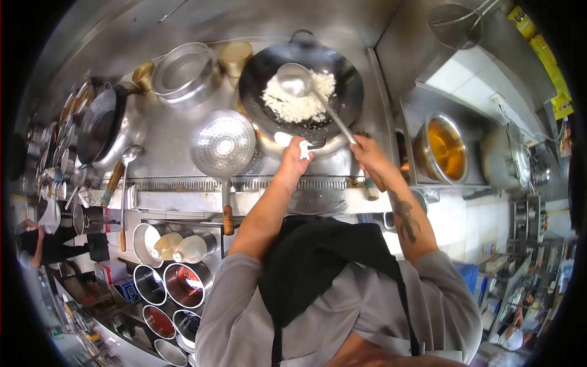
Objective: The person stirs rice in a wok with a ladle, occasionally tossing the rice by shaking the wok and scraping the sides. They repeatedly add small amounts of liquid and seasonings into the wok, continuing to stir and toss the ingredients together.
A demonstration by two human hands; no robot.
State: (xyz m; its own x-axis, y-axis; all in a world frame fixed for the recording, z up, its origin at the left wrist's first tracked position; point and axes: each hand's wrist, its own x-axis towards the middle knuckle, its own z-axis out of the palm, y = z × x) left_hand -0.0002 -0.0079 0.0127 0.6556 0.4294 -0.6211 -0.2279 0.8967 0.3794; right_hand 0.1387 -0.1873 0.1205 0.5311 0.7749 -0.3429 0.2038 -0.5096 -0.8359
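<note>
1. Nearest the person, round tubs of sauces and pastes are sitting below the counter edge on the left.
2. A skimmer is lying on the steel counter, its wooden handle pointing back toward the person and its perforated bowl lying just beside the wok.
3. The left hand is closing tightly around the near rim handle of the wok, with a white cloth bunched under the fingers.
4. The right hand is wrapping around the end of the ladle, fingers closed on the handle.
5. The ladle's long axis is running diagonally, from the right hand at the wok's near right edge up and away to the left. Its bowl is pointing away from the person and sitting over the far left part of the rice.
6. The rice is lying in a white heap in the middle of the dark wok.
7. To the right, a steel bowl of amber liquid is standing in a recess.
8. Farther back on the left, an empty steel pot is standing against the wall.
</note>
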